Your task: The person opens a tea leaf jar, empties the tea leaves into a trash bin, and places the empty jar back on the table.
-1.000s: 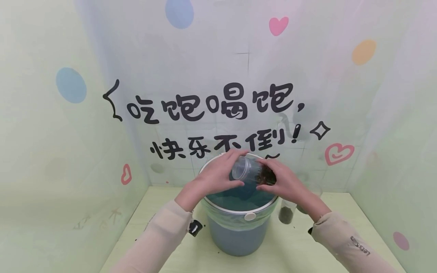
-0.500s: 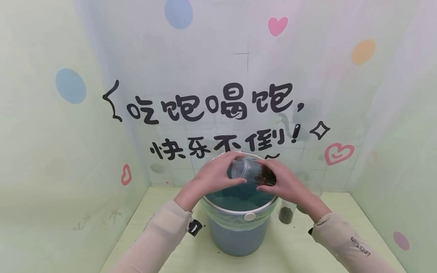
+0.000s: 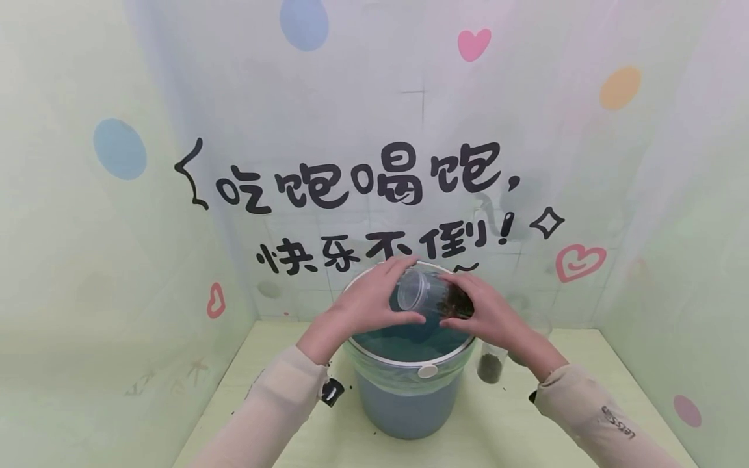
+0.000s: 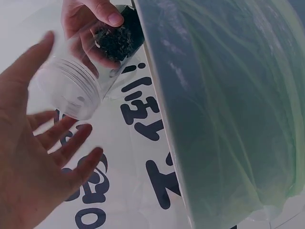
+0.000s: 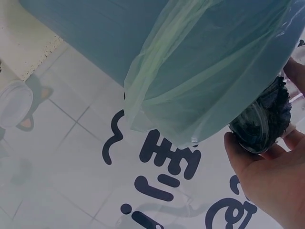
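My right hand (image 3: pixel 488 312) grips the base end of a clear jar (image 3: pixel 433 294) held on its side above the bucket (image 3: pixel 407 406). Dark, leafy-looking bits (image 4: pixel 114 42) lie in the base end, and the threaded mouth faces my left hand (image 3: pixel 370 299). In the left wrist view my left hand (image 4: pixel 43 148) has its fingers spread around the mouth, with the thumb standing apart from the jar. The right wrist view shows my right hand (image 5: pixel 279 176) curled round the dark-filled base (image 5: pixel 262 117), beside the bucket's rim. A pale green liner (image 3: pixel 374 370) hangs over that rim.
Right of the bucket, a small clear jar with dark contents (image 3: pixel 490 368) stands on the pale table (image 3: pixel 503 422), near another clear container partly behind my right arm. A black object (image 3: pixel 332 392) shows by my left sleeve. Printed sheets (image 3: pixel 328 84) surround the table.
My left thumb has shifted slightly to the right below the jar. The right hand and the jar have hardly moved.
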`<state>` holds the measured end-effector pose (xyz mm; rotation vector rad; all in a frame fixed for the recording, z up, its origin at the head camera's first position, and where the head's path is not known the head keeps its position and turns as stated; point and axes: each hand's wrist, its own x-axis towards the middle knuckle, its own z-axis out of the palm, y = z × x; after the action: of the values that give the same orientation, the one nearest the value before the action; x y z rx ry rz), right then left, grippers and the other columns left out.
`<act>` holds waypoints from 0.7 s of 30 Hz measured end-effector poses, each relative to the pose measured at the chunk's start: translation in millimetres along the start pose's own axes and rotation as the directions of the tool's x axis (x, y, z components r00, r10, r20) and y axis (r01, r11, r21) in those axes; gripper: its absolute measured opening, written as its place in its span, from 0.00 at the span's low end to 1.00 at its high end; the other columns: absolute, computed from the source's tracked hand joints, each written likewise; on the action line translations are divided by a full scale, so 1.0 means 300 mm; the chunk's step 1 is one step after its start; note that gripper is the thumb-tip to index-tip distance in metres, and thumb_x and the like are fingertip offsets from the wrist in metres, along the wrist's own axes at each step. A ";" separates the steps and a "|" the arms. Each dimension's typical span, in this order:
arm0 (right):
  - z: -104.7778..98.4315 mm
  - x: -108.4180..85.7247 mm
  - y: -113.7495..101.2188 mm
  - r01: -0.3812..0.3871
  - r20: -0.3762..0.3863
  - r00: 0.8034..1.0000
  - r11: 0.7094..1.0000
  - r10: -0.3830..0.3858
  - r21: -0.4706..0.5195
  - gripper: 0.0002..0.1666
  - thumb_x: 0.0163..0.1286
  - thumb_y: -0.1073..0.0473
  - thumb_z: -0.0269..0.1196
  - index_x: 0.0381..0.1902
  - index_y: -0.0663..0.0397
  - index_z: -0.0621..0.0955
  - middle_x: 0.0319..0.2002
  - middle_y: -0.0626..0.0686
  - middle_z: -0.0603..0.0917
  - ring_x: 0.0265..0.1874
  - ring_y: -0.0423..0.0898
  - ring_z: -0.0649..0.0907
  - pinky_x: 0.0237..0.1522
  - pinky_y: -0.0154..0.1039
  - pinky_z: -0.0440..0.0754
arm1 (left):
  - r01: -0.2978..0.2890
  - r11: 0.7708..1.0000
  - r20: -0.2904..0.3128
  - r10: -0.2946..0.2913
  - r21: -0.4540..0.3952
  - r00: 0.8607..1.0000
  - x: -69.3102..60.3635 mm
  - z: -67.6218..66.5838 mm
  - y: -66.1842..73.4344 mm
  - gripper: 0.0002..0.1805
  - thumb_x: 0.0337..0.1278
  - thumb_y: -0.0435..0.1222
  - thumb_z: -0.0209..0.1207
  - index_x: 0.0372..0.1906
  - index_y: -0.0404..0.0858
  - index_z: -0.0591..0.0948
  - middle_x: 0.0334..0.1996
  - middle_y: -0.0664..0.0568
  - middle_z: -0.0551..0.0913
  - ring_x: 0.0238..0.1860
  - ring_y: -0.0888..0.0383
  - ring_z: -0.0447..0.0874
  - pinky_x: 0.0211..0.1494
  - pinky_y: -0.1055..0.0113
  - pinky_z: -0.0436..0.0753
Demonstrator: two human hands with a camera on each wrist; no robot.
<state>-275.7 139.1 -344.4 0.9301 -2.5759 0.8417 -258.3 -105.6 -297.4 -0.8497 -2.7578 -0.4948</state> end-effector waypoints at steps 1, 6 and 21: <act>0.000 -0.001 0.001 0.001 -0.002 1.000 1.000 -0.001 -0.001 0.46 0.54 0.54 0.78 0.69 0.53 0.71 0.61 0.58 0.78 0.57 0.55 0.79 0.56 0.55 0.82 | -0.036 0.999 -0.006 0.036 0.002 0.999 0.000 0.000 -0.002 0.50 0.51 0.54 0.71 0.76 0.47 0.61 0.69 0.49 0.71 0.66 0.49 0.75 0.66 0.51 0.80; 0.000 -0.003 0.003 0.002 -0.006 1.000 1.000 -0.002 0.008 0.46 0.53 0.55 0.78 0.69 0.53 0.72 0.60 0.58 0.79 0.56 0.55 0.80 0.57 0.55 0.83 | -0.110 0.994 -0.037 0.111 0.019 0.993 0.001 0.000 -0.006 0.43 0.51 0.43 0.73 0.71 0.45 0.66 0.62 0.50 0.73 0.57 0.52 0.80 0.59 0.56 0.83; -0.001 -0.007 0.005 -0.022 -0.002 1.000 0.999 0.022 0.025 0.46 0.54 0.55 0.78 0.69 0.51 0.71 0.61 0.58 0.79 0.57 0.55 0.79 0.58 0.55 0.82 | 0.131 0.989 -0.021 -0.132 -0.066 0.991 -0.019 -0.016 -0.011 0.37 0.55 0.59 0.66 0.65 0.46 0.72 0.54 0.52 0.80 0.50 0.54 0.82 0.49 0.58 0.85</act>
<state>-275.1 141.2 -345.8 0.9090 -2.5838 0.8820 -255.0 -112.8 -295.5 -0.6729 -2.8007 -0.6163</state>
